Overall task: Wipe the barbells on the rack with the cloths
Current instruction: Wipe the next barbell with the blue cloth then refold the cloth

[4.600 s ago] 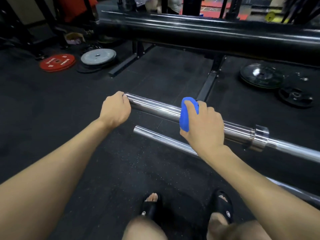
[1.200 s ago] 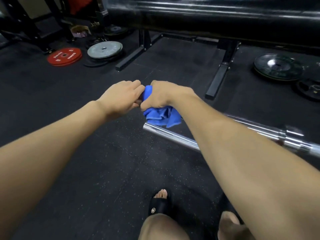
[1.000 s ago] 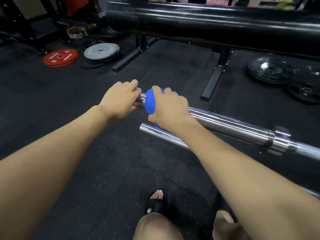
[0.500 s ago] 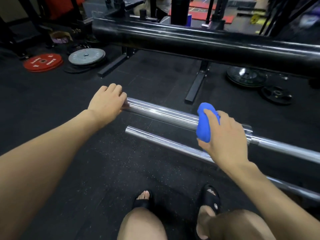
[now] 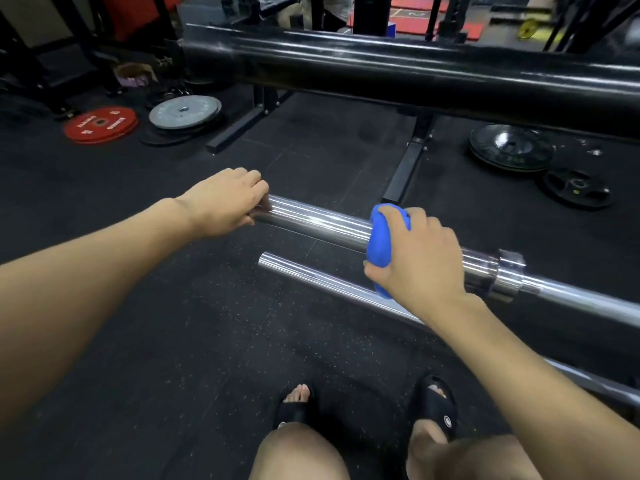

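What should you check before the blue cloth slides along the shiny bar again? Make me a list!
1. Blue cloth wrapped round the upper barbell: ok.
2. Right hand gripping the cloth: ok.
3. Left hand steadying the bar's end: ok.
4. Path along the sleeve between both hands free: ok.
5. Collar close behind the right hand, mind the fingers: ok for now.
6. Lower barbell already wiped: cannot tell.

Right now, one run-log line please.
left hand grips upper barbell end | right hand wraps blue cloth round sleeve | lower barbell untouched
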